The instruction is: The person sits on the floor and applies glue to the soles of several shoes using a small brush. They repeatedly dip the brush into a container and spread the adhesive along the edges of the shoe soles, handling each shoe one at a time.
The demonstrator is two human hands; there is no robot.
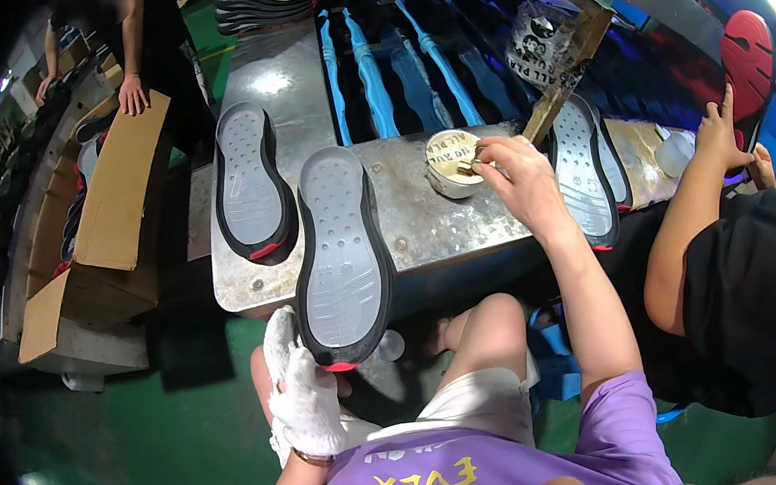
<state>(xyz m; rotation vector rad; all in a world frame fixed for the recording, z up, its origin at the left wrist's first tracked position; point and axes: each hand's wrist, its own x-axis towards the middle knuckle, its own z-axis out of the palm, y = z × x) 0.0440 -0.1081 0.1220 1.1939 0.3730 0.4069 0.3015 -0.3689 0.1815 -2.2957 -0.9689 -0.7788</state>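
My left hand (304, 406), in a white glove, is closed on the near red-tipped end of a grey and black shoe sole (340, 260). The sole's far end reaches over the metal table. My bare right hand (521, 180) pinches something small and dark at the top of a round tub (455, 180) with a pale, hand-marked lid; my fingers partly hide it. Left of the held sole lies another grey and black sole (251, 183), flat on the table. More such soles (583, 178) rest just right of my right hand, partly covered by my forearm.
Beyond the metal table (269, 85) runs a dark bed with blue strips (370, 74). Stacked soles (264, 0) stand at the back. On the right, a co-worker's hand (719, 138) holds a red sole (749, 63). A cardboard box (124, 187) and another person (127, 41) are at the left.
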